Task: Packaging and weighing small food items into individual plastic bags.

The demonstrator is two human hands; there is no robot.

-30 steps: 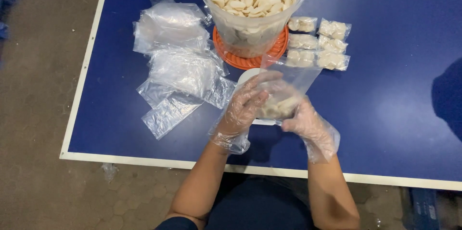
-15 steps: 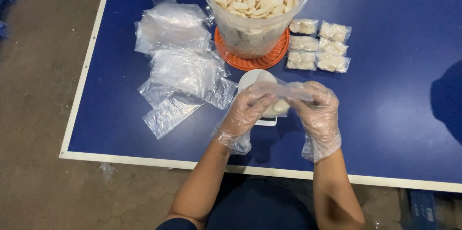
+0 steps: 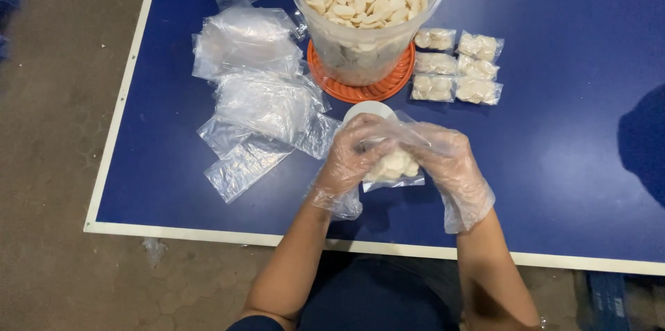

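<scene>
While both hands wear thin clear plastic gloves, they meet over the near middle of a blue desk (image 3: pixel 554 165) with a white border. The left hand (image 3: pixel 350 158) and the right hand (image 3: pixel 450 165) each pinch an upper corner of a small clear bag (image 3: pixel 395 165), left grip closed on the left corner, right grip closed on the right corner. The bag's mouth is stretched between them, so its long axis runs roughly from nine to three o'clock, with the mouth toward twelve. Its belly hangs toward six o'clock and holds a small heap of pale, cream-coloured flat round chips.

At twelve o'clock from the hands stands a large clear tub (image 3: pixel 367 33), heaped with the same pale chips, resting on an orange round lid (image 3: pixel 360 88). Just below the lid, partly hidden by the hands, lies a small white round object (image 3: pixel 370 107); what it is cannot be told.

At one o'clock, six filled small bags (image 3: pixel 457 68) lie flat in two neat columns, each a clear rectangle with pale chips inside. No labels show on them.

At ten o'clock, a loose pile of empty clear bags (image 3: pixel 263 95) spreads across the desk, crumpled and overlapping, some near the left edge.
</scene>
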